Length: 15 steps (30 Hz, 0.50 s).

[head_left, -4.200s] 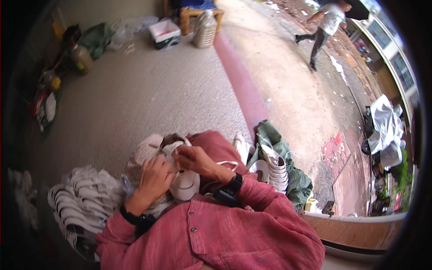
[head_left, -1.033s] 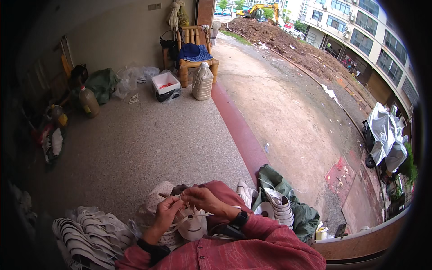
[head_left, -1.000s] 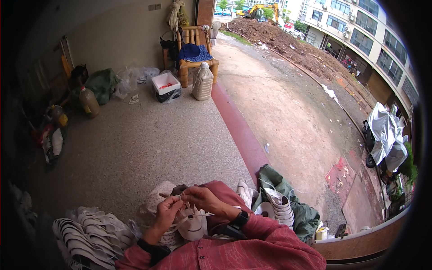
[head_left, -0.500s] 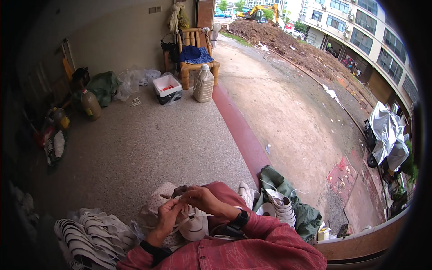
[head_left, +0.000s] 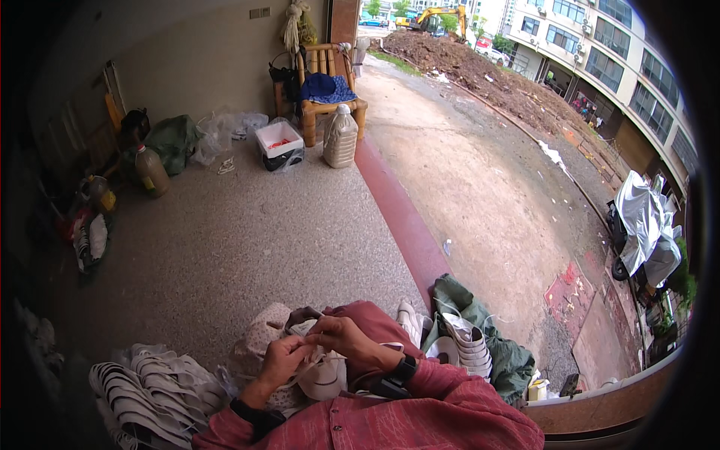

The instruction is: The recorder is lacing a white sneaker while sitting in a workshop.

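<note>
The left hand (head_left: 281, 360) and right hand (head_left: 343, 339) meet, fingers pinched narrow (what they grip is too small to tell), above a white shoe piece (head_left: 327, 379) at the lap's (head_left: 371, 319) near edge, by the red shirt (head_left: 367, 420).

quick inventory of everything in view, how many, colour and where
shoe piece: one, white, lower centre
left stack: many pieces, white, lower left
right stack: several pieces, white, lower right
green cloth: one, green, beside right stack
chair: one, yellow-brown, far wall
patterned cloth: one, blue, on chair
jug: one, cloudy beige, before chair
box: one, white, left of jug
bottles: at least two, brownish, left
excavator: one, yellow, top
dirt mound: one, brown, below excavator
silver cover: one, silver, right
dark left-edge clutter: uncountable
wristbands: two, black, wrists
left hand, right hand: two, bare, fingers together behind shoe piece
</note>
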{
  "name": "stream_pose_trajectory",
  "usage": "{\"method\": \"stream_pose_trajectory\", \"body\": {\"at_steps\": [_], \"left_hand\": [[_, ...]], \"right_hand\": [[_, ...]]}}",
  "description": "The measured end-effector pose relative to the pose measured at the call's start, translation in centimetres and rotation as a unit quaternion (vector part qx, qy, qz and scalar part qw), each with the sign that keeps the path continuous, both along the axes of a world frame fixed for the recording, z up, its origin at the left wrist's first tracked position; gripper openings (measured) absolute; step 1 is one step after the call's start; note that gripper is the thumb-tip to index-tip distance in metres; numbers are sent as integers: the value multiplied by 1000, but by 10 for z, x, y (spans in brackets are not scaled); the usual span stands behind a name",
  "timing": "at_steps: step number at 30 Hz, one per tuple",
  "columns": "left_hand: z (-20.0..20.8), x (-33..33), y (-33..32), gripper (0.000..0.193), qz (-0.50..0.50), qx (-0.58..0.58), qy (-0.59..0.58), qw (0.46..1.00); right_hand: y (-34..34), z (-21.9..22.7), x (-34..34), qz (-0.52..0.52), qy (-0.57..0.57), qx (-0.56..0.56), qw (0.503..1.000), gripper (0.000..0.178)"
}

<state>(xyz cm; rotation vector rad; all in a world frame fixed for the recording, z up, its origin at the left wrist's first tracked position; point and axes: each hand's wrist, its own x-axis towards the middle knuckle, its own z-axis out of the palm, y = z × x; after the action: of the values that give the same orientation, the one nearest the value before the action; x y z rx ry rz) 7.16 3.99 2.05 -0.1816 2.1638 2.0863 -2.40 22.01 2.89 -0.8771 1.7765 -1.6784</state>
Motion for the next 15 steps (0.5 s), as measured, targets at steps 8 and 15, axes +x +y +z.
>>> {"method": "stream_pose_trajectory", "body": {"at_steps": [8, 15], "left_hand": [[7, -2, 3, 10, -26, -30, 8, 999], [57, -9, 1, 9, 57, -190, 129, 972]], "right_hand": [[6, -2, 3, -2, -109, 4, 994, 17], [-1, -16, 5, -52, -68, -7, 996, 20]]}}
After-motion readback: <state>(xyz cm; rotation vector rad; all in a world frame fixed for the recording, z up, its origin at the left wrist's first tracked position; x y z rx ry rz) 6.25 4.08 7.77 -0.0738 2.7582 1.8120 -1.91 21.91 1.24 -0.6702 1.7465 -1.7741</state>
